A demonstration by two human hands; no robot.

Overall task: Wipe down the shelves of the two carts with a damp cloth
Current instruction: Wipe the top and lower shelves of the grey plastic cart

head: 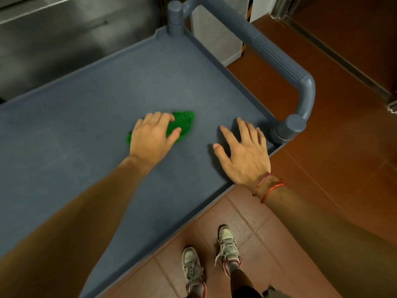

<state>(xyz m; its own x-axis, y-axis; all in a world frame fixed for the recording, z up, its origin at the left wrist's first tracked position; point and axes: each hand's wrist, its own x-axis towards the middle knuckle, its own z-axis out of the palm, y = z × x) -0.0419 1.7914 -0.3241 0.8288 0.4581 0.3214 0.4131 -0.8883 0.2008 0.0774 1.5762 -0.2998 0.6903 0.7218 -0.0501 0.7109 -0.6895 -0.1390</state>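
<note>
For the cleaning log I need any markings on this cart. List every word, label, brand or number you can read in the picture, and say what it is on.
There is no readable text anywhere in this view.
The cart shelf, its handle and the green cloth are plain; no label or brand shows.
The black and yellow strip behind the cart has stripes only, no words.
The shoes show no legible brand.

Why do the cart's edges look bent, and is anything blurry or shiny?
Head view: the wide-angle lens bows the cart shelf and handle; the green cloth under the left hand looks smeared; glare streaks the steel cabinet; the right hand casts a shadow.
</note>
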